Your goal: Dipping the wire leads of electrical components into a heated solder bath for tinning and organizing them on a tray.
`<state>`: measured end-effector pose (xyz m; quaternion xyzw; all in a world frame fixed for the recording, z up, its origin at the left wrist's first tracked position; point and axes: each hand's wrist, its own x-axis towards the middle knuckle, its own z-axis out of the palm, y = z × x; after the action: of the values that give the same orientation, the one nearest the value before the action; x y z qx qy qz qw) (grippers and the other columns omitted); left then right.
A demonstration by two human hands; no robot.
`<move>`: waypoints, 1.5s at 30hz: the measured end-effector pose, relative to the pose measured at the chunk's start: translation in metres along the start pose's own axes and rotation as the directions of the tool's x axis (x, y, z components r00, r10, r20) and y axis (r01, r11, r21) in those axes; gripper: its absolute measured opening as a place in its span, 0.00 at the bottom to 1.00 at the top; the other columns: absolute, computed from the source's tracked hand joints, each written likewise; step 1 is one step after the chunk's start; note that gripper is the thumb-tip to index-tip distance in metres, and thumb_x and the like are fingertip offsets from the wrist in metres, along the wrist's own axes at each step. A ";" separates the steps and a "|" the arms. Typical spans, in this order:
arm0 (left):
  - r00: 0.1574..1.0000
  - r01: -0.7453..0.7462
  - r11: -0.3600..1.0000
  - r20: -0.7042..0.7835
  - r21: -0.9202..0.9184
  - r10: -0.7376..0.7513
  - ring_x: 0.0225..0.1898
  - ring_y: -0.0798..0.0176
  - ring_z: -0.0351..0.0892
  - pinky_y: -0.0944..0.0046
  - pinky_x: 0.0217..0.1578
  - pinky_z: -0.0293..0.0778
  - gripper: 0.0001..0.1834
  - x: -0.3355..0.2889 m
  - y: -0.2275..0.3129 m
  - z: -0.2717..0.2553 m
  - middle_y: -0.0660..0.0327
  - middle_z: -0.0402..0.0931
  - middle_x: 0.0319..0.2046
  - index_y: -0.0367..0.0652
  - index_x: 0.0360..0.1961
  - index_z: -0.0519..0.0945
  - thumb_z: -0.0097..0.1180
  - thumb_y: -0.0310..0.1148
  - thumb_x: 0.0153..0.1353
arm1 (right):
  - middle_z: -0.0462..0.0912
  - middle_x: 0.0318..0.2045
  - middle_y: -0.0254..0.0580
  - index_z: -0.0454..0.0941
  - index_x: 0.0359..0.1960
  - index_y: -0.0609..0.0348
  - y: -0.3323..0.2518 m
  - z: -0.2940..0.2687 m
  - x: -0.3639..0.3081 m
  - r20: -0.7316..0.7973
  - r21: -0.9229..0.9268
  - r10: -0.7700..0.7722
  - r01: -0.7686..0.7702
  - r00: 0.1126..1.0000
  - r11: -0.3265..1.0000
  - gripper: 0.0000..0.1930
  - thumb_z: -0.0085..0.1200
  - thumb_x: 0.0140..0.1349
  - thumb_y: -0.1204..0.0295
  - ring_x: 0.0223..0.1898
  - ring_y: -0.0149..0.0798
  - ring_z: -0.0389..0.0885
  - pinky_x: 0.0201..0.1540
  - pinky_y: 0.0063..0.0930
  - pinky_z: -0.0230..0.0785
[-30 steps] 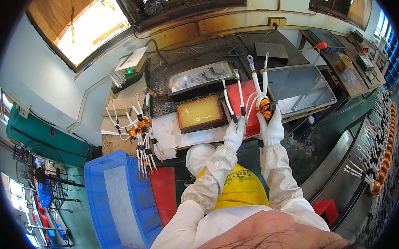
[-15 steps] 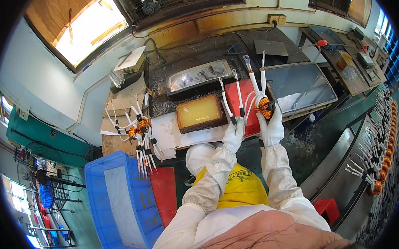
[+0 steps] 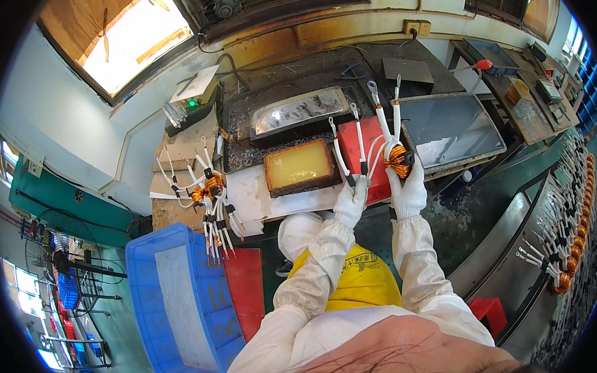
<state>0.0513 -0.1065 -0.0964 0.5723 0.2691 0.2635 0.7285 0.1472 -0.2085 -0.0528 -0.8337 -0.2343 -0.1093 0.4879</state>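
Observation:
My gloved right hand is closed on a copper-wound coil, whose thick white leads point away from me and end in ring lugs. My gloved left hand pinches two thinner white leads of the same coil, near their black sleeves. Both hands hang over the front edge of the bench by a red board. Left of them sits a block-shaped tray of yellow substance. Behind it lies a long trough with a shiny silvery surface.
More wired coils lie at the bench's left end, above a blue crate. A grey-topped tray stands right of the coil. Rows of finished coils line a rack at far right. A control box sits back left.
Green and red lights now show on the control box. My hands and the held coil have hardly moved, with the coil's lug ends slightly further right.

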 end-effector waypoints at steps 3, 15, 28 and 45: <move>0.992 -0.129 0.986 0.007 0.104 0.129 0.14 0.77 0.58 0.72 0.15 0.56 0.12 0.007 -0.015 -0.002 0.72 0.63 0.17 0.45 0.39 0.75 0.46 0.41 0.71 | 0.76 0.52 0.52 0.63 0.63 0.59 -0.002 -0.001 0.002 0.013 -0.020 -0.012 0.013 1.000 1.000 0.33 0.65 0.57 0.65 0.49 0.53 0.80 0.49 0.38 0.74; 0.980 -0.193 0.900 0.031 0.390 0.196 0.32 0.67 0.75 0.65 0.38 0.71 0.15 0.016 0.006 0.001 0.63 0.77 0.29 0.39 0.45 0.77 0.46 0.40 0.71 | 0.73 0.53 0.56 0.55 0.68 0.56 -0.006 -0.002 0.020 0.126 -0.102 -0.052 0.065 0.991 0.993 0.38 0.61 0.58 0.63 0.47 0.59 0.79 0.46 0.45 0.74; 0.956 -0.273 0.865 0.018 0.421 0.292 0.30 0.71 0.71 0.69 0.34 0.69 0.14 0.019 -0.004 0.002 0.65 0.74 0.28 0.40 0.40 0.76 0.46 0.40 0.72 | 0.73 0.55 0.55 0.57 0.67 0.55 0.005 -0.012 0.019 0.114 -0.019 -0.016 0.019 0.993 1.000 0.37 0.61 0.58 0.62 0.52 0.56 0.78 0.51 0.41 0.72; 0.977 -0.194 0.848 0.015 0.493 0.214 0.21 0.75 0.68 0.69 0.23 0.65 0.16 0.052 0.136 -0.031 0.69 0.72 0.19 0.39 0.42 0.80 0.52 0.43 0.69 | 0.75 0.49 0.53 0.56 0.66 0.50 -0.026 0.000 0.029 0.283 -0.210 -0.085 0.148 0.955 0.967 0.35 0.59 0.57 0.66 0.46 0.56 0.79 0.42 0.49 0.75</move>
<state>0.0569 -0.0211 0.0254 0.7584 0.2795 0.2737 0.5214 0.1596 -0.1896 -0.0204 -0.8760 -0.3338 -0.0488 0.3446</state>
